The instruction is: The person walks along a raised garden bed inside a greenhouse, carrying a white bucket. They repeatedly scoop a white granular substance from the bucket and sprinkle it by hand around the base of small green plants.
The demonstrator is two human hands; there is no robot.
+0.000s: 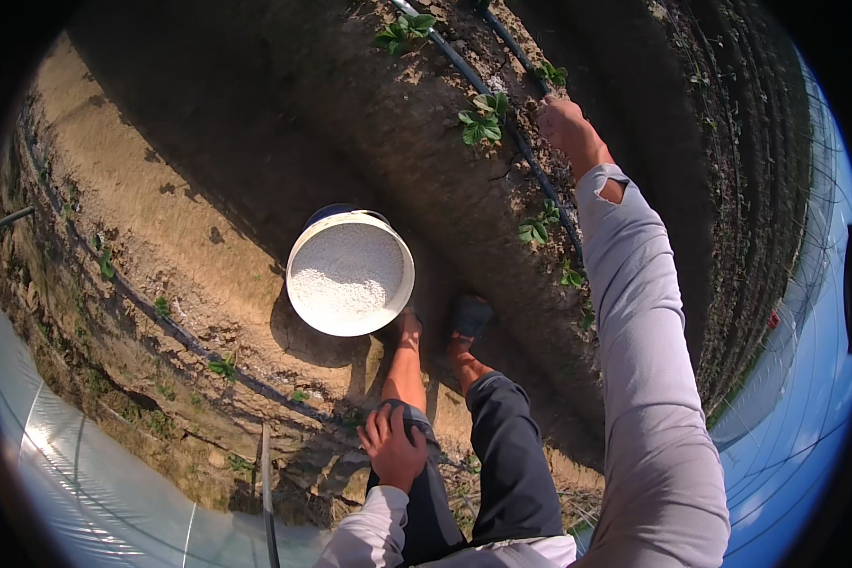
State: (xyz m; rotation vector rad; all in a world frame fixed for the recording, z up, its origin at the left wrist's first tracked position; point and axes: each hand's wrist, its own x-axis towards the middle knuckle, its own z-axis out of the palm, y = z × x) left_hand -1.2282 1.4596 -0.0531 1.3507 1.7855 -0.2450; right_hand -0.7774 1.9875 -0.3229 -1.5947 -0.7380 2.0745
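Observation:
My right hand [566, 128] reaches out to the top of a raised soil bed, beside a black drip irrigation hose [520, 53] and a small green plant [552, 74]. Its fingers are mostly hidden, so I cannot tell whether they hold anything. My left hand [395, 445] rests with spread fingers on my left knee and holds nothing. In front of my feet stands a white bucket [410, 273] filled with white granules [348, 273]. Another leafy plant [480, 128] grows on the bed beside a second hose [461, 64], left of my right hand.
A sunlit soil bed [177, 234] with a hose [177, 330] and small plants runs along the left. Plastic sheeting [99, 490] lies beyond it, near a thin pole [267, 468]. More planted rows [745, 177] stretch away at the right.

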